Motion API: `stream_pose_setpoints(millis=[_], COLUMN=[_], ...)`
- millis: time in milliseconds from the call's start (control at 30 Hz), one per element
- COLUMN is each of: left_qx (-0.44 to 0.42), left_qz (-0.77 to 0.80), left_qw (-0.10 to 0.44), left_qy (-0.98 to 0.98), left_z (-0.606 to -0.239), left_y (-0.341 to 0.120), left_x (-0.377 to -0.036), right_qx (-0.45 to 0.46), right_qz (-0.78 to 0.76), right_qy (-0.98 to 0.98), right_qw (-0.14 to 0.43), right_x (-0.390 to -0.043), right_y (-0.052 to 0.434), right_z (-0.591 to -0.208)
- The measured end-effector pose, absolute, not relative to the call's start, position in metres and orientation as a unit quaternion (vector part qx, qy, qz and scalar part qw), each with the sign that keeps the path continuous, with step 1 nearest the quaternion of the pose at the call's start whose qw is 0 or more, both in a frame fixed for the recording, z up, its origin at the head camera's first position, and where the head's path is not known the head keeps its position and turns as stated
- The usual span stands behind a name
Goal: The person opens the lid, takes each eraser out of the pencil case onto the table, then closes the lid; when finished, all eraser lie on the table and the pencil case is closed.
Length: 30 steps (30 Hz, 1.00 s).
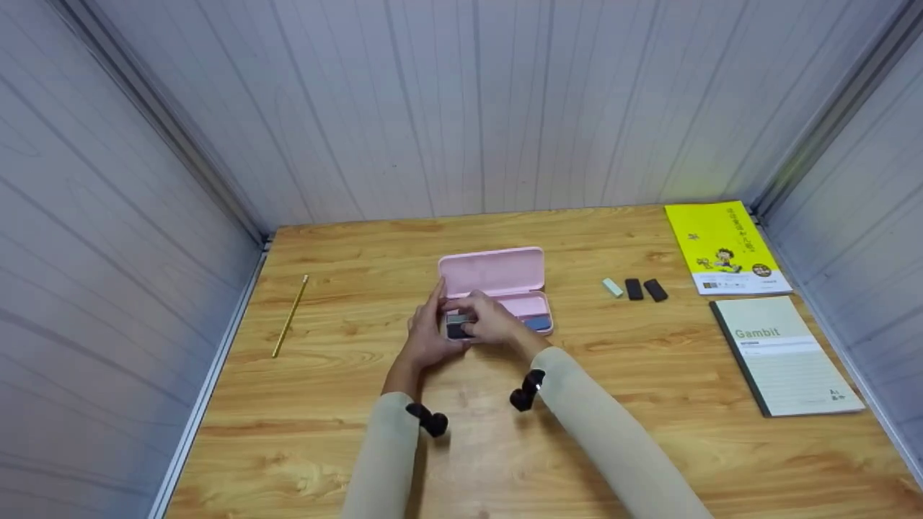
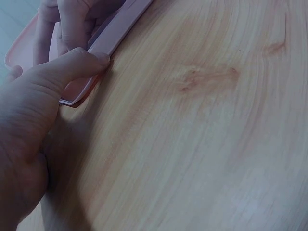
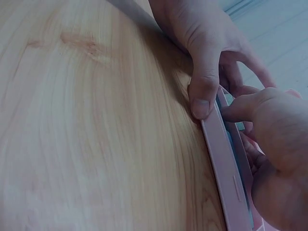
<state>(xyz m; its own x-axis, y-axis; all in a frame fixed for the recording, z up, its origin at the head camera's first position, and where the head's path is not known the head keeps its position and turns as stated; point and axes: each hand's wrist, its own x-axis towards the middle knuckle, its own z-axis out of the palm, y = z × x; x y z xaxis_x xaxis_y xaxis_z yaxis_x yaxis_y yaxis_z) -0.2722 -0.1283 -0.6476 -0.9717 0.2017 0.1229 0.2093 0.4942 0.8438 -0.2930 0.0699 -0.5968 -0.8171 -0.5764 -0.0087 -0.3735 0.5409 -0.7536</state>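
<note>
1. The open pink pencil case [image 1: 497,285] lay at the centre of the frame on the wooden table [image 1: 613,404].
2. The left hand [image 1: 427,333] held the case's left end, thumb pressed against its front rim.
3. The right hand [image 1: 490,317] reached inside, fingers curled round a dark item [image 1: 457,329].
4. Three erasers [image 1: 634,288] sat to the right.

pink case [image 1: 492,272], yellow book [image 1: 723,247], gold pencil [image 1: 290,316].
</note>
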Motion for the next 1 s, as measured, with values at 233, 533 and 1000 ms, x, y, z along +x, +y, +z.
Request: stream_pose_setpoints(millis=[233,533,1000], left_qx=[-0.121,-0.116,-0.119], left_qz=[-0.484,-0.488,-0.483], left_qw=[0.006,-0.003,0.008], left_qy=[-0.867,-0.865,-0.868], left_z=[-0.649,-0.645,-0.649], left_y=[-0.129,-0.128,-0.129], left_x=[-0.275,-0.272,-0.273], right_qx=[-0.278,-0.299,-0.316], right_qz=[-0.381,-0.395,-0.374], right_qy=[0.873,0.864,0.868], right_qw=[0.124,0.089,0.084], right_x=[-0.291,-0.309,-0.314], right_y=[0.071,0.076,0.076], right_z=[-0.592,-0.622,-0.628])
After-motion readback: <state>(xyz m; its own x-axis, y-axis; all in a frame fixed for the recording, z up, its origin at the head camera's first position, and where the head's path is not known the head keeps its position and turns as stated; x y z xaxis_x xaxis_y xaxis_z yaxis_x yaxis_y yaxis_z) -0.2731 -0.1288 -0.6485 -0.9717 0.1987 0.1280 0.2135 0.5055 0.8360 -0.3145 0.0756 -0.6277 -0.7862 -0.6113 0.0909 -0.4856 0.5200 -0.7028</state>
